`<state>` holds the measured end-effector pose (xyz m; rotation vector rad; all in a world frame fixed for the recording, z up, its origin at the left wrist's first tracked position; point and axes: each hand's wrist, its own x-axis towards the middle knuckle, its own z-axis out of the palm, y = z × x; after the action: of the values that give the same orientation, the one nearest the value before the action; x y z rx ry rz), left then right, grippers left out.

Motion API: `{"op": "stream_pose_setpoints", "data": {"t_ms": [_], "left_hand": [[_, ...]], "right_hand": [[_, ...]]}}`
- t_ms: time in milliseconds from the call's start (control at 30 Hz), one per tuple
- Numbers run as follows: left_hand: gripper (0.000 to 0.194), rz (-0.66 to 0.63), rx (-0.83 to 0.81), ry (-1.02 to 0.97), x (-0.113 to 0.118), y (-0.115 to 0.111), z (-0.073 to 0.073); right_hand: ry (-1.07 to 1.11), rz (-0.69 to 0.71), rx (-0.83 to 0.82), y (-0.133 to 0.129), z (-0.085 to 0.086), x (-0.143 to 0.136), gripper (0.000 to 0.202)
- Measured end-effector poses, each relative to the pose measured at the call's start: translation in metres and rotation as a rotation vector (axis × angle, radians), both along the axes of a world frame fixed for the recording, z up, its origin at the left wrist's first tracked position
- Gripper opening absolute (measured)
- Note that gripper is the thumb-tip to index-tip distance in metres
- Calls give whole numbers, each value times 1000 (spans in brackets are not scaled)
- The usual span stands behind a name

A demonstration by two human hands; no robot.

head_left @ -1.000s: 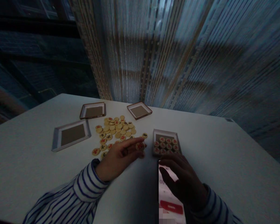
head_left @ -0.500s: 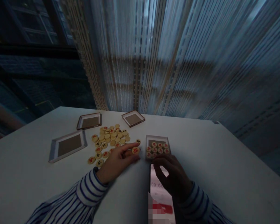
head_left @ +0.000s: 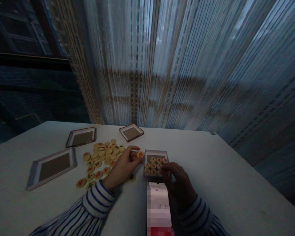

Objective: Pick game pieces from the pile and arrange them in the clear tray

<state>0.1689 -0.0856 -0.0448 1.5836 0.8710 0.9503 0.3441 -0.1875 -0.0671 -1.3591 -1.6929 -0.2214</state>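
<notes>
Piece [head_left: 140, 154] with a red mark sits pinched in your left hand [head_left: 122, 168], just left of the box [head_left: 155, 152] on the table [head_left: 211, 170]. Your right hand [head_left: 180, 181] curls at the box's near right side; I cannot tell whether it grips anything. Hold the piece lightly by its edge, marked face up, and bring it down level so your hands leave the boxed pieces [head_left: 153, 166] undisturbed.

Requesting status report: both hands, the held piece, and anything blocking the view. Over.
Left hand pinching red-marked piece. Piece left of small box. Right hand hiding box's near right corner.
</notes>
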Motion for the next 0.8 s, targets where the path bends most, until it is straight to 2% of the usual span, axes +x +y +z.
{"op": "stream_pose_setpoints", "data": {"t_ms": [67, 167, 300, 400, 467, 567, 800], "left_hand": [[27, -15, 10, -4, -1, -2, -8], [25, -44, -7, 7, -3, -5, -10], [35, 6, -86, -63, -4, -10, -4], [41, 24, -177, -161, -6, -10, 0], [45, 25, -228, -205, -7, -9, 1], [50, 11, -279, -251, -9, -8, 1], [49, -42, -273, -266, -7, -8, -2]], "right_hand": [[5, 5, -2, 0, -1, 2, 9], [9, 55, -29, 3, 7, 6, 9], [-39, 143, -102, 22, 42, 7, 9], [-189, 217, -187, 41, 73, 3, 11], [-236, 270, -221, 52, 85, -1, 14], [-268, 339, -263, 62, 85, -6, 17], [-387, 407, -321, 70, 62, -10, 20]]}}
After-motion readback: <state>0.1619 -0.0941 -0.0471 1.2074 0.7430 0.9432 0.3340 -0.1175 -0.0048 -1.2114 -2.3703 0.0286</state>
